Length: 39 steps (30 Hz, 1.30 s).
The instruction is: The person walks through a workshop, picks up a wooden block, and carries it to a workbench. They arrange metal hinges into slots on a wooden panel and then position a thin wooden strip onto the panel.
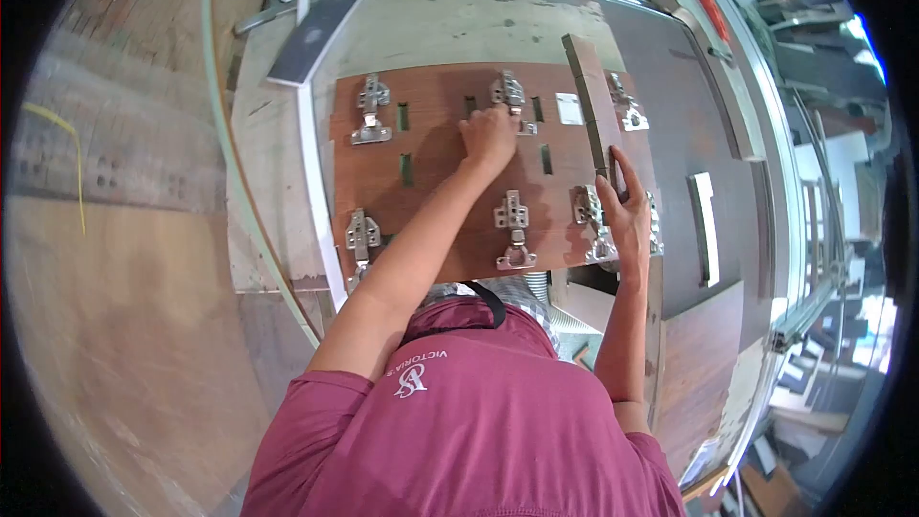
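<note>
A reddish-brown board [440, 182] with slots lies in front of me, with several metal hinges on it. My left hand [490, 142] reaches over its upper middle, fingers closed at the lower part of a hinge [507, 91]; the fingertips are partly hidden. My right hand [624, 215] grips the near end of a long wooden strip [593, 101] between thumb and fingers. The strip slants over the board's right side, beside a white label [569, 109] and another hinge [627, 103]. Close to my right hand is a lower hinge [593, 225]. One more hinge [513, 230] sits at the bottom middle.
A dark flat piece [314, 41] lies at the upper left, beside a long pale strip [316, 172]. On the right are a narrow white-topped strip [706, 228] and a brown panel [702, 349]. A red-handled tool [713, 17] rests at the upper right.
</note>
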### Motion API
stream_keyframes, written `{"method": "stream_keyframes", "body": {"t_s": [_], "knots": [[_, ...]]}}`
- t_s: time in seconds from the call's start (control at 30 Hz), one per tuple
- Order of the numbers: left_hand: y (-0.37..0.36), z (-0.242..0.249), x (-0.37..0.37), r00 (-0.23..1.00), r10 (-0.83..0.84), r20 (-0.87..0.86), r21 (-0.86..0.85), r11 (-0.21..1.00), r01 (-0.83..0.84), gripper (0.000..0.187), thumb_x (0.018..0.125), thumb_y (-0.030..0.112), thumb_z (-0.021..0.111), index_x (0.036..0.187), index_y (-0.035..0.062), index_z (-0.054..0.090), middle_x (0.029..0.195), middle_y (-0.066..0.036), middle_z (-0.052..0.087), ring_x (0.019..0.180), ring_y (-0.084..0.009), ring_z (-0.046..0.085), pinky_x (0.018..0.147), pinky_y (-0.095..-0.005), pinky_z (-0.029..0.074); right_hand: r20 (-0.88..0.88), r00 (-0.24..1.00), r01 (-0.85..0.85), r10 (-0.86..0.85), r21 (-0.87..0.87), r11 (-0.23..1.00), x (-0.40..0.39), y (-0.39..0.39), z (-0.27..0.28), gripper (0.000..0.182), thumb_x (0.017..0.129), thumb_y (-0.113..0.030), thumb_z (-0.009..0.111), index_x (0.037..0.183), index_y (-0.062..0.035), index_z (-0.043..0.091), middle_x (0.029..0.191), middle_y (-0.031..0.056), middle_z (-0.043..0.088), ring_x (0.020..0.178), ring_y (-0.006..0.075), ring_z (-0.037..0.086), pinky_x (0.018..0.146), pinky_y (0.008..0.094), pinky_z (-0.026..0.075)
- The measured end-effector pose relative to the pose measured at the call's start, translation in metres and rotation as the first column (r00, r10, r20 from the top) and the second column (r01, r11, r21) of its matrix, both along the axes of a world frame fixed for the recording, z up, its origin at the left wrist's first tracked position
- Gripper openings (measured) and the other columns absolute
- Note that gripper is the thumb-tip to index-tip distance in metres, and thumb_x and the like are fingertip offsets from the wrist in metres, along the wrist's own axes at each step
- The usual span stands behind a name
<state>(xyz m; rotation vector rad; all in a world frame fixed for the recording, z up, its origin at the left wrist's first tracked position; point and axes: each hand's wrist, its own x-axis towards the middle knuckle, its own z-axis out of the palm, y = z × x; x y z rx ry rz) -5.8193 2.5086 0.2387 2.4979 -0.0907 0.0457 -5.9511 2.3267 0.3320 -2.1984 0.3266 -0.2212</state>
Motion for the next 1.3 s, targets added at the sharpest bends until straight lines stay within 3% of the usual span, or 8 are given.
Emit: {"method": "stream_keyframes", "body": {"t_s": [0.23, 0.3, 0.5, 0.6, 0.7, 1.1, 1.2, 1.3], "knots": [[0.004, 0.009, -0.004, 1.0, 0.015, 0.005, -0.127, 0.992, -0.014, 0.029, 0.085, 0.031, 0.06, 0.1, 0.0058, 0.06, 0.099, -0.017, 0.063, 0.096, -0.0354, 0.059, 0.081, -0.0512, 0.044, -0.005, 0.985, 0.159, -0.17, 0.381, 0.911, -0.042, -0.061, 0.028, 0.057, 0.087, -0.025, 0.063, 0.138, -0.0067, 0.045, 0.114, 0.0116, 0.059, 0.084, 0.0142, 0.059, 0.071, 0.0266, 0.048], [0.007, 0.028, -0.014, 0.995, 0.037, 0.088, -0.056, 0.998, -0.032, 0.032, 0.084, 0.032, 0.062, 0.102, 0.0056, 0.058, 0.102, -0.018, 0.06, 0.096, -0.0353, 0.059, 0.081, -0.0485, 0.045, 0.186, 0.957, 0.159, -0.223, 0.304, 0.939, -0.05, -0.08, 0.026, 0.058, 0.088, -0.028, 0.062, 0.138, -0.0055, 0.044, 0.107, 0.0112, 0.061, 0.082, 0.0126, 0.057, 0.067, 0.0242, 0.046], [-0.032, 0.05, 0.005, 0.969, -0.026, 0.245, -0.16, 0.985, 0.066, 0.039, 0.086, 0.029, 0.066, 0.111, 0.0009, 0.057, 0.098, -0.013, 0.061, 0.08, -0.0227, 0.062, 0.074, -0.0342, 0.05, 0.042, 0.939, 0.319, -0.342, 0.274, 0.907, -0.08, -0.141, 0.014, 0.065, 0.084, -0.043, 0.062, 0.138, -0.0105, 0.045, 0.131, 0.02, 0.051, 0.117, 0.0261, 0.052, 0.098, 0.0374, 0.041], [-0.084, 0.041, 0.02, 0.958, -0.226, -0.176, -0.567, 0.819, 0.089, 0.04, 0.09, 0.029, 0.061, 0.116, -0.0013, 0.056, 0.107, -0.012, 0.063, 0.087, -0.0161, 0.063, 0.072, -0.0285, 0.05, 0.039, 0.937, 0.317, -0.346, 0.313, 0.895, -0.085, -0.15, 0.017, 0.066, 0.083, -0.043, 0.062, 0.138, -0.011, 0.045, 0.133, 0.0211, 0.049, 0.123, 0.0301, 0.048, 0.103, 0.0413, 0.036], [-0.136, 0.031, 0.024, 0.89, -0.291, -0.351, -0.629, 0.777, 0.006, 0.038, 0.091, 0.032, 0.059, 0.114, 0.0005, 0.058, 0.1, -0.01, 0.064, 0.082, -0.0165, 0.065, 0.07, -0.0283, 0.051, 0.025, 0.935, 0.324, -0.354, 0.346, 0.88, -0.091, -0.158, 0.018, 0.064, 0.084, -0.041, 0.061, 0.138, -0.0119, 0.046, 0.134, 0.0192, 0.049, 0.124, 0.0299, 0.047, 0.102, 0.0404, 0.037], [-0.222, -0.002, 0.047, 0.923, -0.03, -0.384, -0.43, 0.89, -0.15, 0.031, 0.087, 0.032, 0.062, 0.092, 0.0016, 0.061, 0.072, -0.005, 0.063, 0.05, -0.0133, 0.061, 0.042, -0.026, 0.047, 0.058, 0.972, 0.215, -0.228, 0.175, 0.961, -0.127, -0.205, -0.007, 0.057, 0.084, -0.036, 0.064, 0.134, -0.0128, 0.05, 0.125, 0.0143, 0.053, 0.116, 0.0282, 0.052, 0.096, 0.0414, 0.043], [-0.224, -0.022, 0.053, 0.958, 0.001, -0.288, -0.369, 0.923, -0.112, 0.03, 0.085, 0.034, 0.06, 0.08, 0.0044, 0.066, 0.071, -0.012, 0.068, 0.063, -0.0233, 0.068, 0.071, -0.0385, 0.051, -0.077, 0.969, 0.248, -0.236, 0.322, 0.914, -0.132, -0.209, -0.007, 0.058, 0.083, -0.038, 0.067, 0.135, -0.0164, 0.05, 0.125, 0.0119, 0.052, 0.11, 0.0253, 0.055, 0.091, 0.0386, 0.048], [-0.223, -0.031, 0.056, 0.968, -0.008, -0.253, -0.336, 0.939, -0.08, 0.031, 0.084, 0.034, 0.059, 0.08, 0.0048, 0.067, 0.074, -0.01, 0.069, 0.075, -0.0245, 0.068, 0.074, -0.039, 0.051, -0.005, 0.974, 0.22, -0.226, 0.257, 0.941, -0.127, -0.212, -0.018, 0.057, 0.084, -0.037, 0.066, 0.134, -0.0168, 0.051, 0.124, 0.0109, 0.053, 0.106, 0.0235, 0.057, 0.086, 0.0355, 0.05]]}}
